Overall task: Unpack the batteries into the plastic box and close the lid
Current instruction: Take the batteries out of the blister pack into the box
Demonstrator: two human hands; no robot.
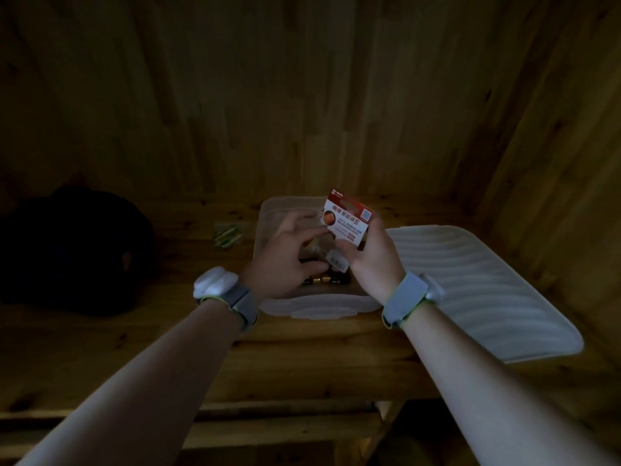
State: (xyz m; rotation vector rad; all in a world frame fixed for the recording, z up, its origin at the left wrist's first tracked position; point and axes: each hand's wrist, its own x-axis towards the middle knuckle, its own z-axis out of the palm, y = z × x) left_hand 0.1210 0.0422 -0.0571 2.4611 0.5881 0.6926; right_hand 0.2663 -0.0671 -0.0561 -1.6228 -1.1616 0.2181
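A clear plastic box (316,306) stands open on the wooden shelf, with several dark, gold-tipped batteries (324,280) lying in it. Over the box, my right hand (373,253) grips a red and white battery pack card (347,218), held upright with its printed back toward me. My left hand (289,253) hovers over the box with fingers spread, fingertips close to the card's left edge; whether they touch it I cannot tell. The box's white ribbed lid (477,290) lies flat to the right of the box.
A small green pack of batteries (228,235) lies on the shelf left of the box. A dark bag (74,247) fills the far left. Wooden walls close in behind and on the right. The shelf's front edge runs below the box.
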